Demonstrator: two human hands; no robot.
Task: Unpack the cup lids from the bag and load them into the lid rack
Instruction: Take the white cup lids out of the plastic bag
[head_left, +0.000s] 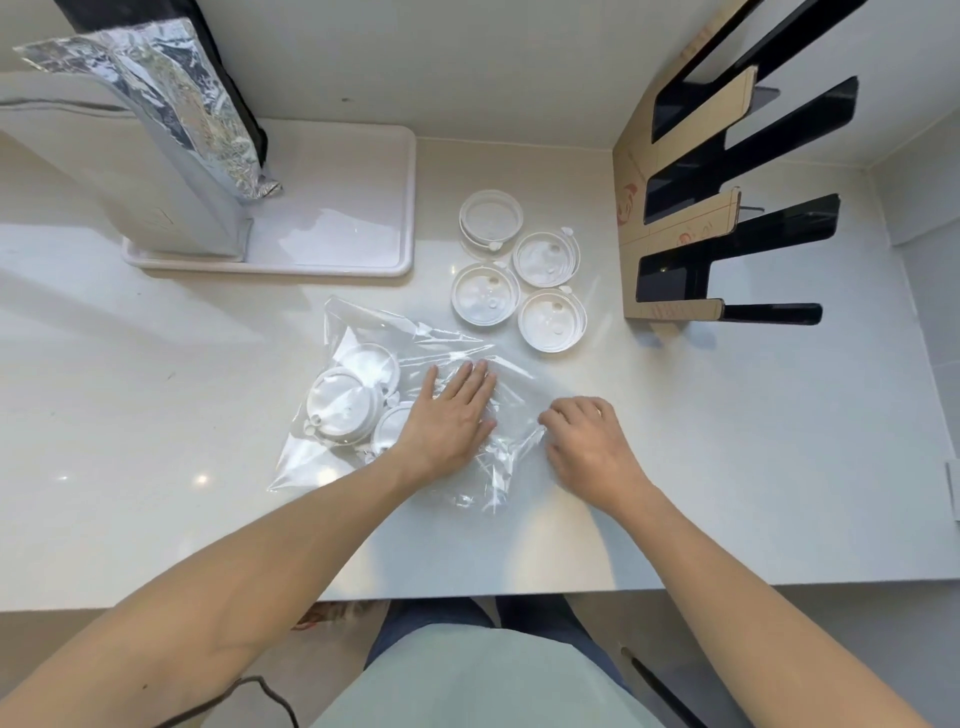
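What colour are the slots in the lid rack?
Shiny black, with brown cardboard-coloured sides on the lid rack. The head view shows it, the only view.

You face a pale glossy desk (727, 467) set against a plain white wall (441, 62). A white tray (358, 208) lies at rear left, carrying a foil-wrapped upright unit (171, 119). Small ceiling-light reflections dot the desk's left side.

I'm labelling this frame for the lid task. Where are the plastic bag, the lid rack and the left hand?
plastic bag (363, 327): head view, on the clear upper flap.
lid rack (631, 218): head view, on the brown front panel.
left hand (447, 410): head view, on the back of the hand, flat on the bag.
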